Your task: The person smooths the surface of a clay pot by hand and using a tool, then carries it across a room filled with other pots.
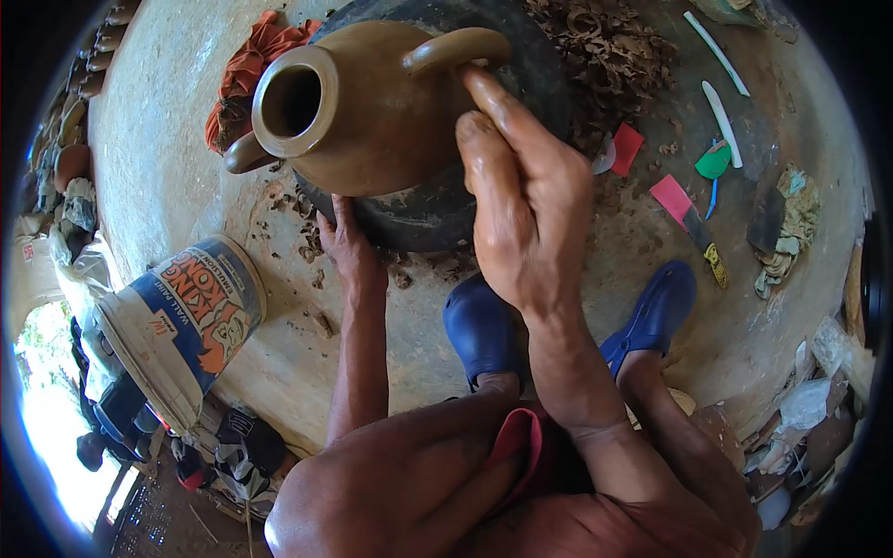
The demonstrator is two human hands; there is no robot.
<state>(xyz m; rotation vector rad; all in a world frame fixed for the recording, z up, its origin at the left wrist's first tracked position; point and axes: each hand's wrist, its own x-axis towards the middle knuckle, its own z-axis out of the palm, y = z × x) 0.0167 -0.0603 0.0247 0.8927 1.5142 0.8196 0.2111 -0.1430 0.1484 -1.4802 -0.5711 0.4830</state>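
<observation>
A wet brown clay jar (pixel 381 107) with a round open mouth rests tilted-looking on a dark round turntable (pixel 419 228). It has a looped handle (pixel 456 48) at its upper right and another handle (pixel 247 154) by the mouth. My right hand (pixel 526 195) points its index finger at the wall beneath the right handle, the fingertip touching there; the thumb is bent beside it, and the other fingers are partly hidden. At the turntable's near left rim, my left hand (pixel 353 246) has its fingers stretched upward against the edge, near the jar's lower side.
An orange cloth (pixel 256 70) lies beyond the jar, clay scraps (pixel 605 65) at the far right. Rightward are a knife (pixel 702 242), red piece (pixel 628 149), green piece (pixel 713 161), white strips (pixel 721 121) and a rag (pixel 789 223). A paint bucket (pixel 186 316) stands left; blue clogs (pixel 479 325) are below.
</observation>
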